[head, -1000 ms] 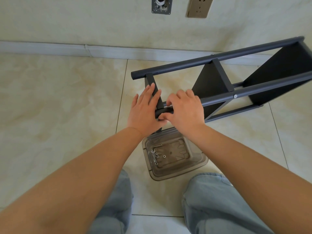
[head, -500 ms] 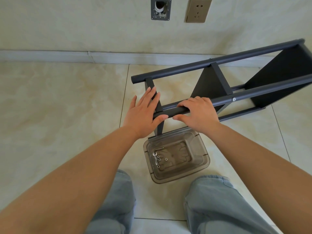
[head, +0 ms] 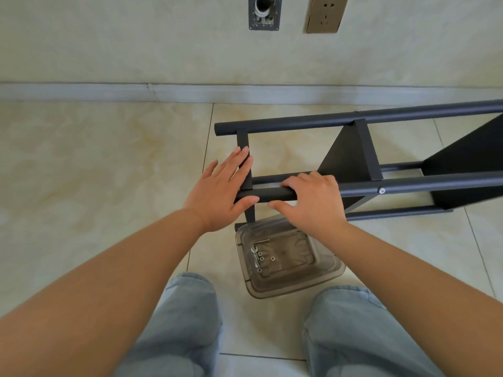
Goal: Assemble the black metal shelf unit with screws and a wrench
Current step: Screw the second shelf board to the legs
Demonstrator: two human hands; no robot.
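The black metal shelf unit (head: 381, 164) lies on its side on the beige tiled floor (head: 95, 172), running from the middle off to the right. The left hand (head: 221, 191) rests flat with straight fingers on the end crossbar, while the right hand (head: 313, 202) curls over the near tube. Unbraced, the frame could roll or slide towards the clear plastic tray (head: 288, 259) of loose screws just near it, tipping it and scattering the hardware.

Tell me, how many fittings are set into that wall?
2: a grey box with a hose coiled inside it, and to its right a brass-coloured socket. More may lie outside the view.
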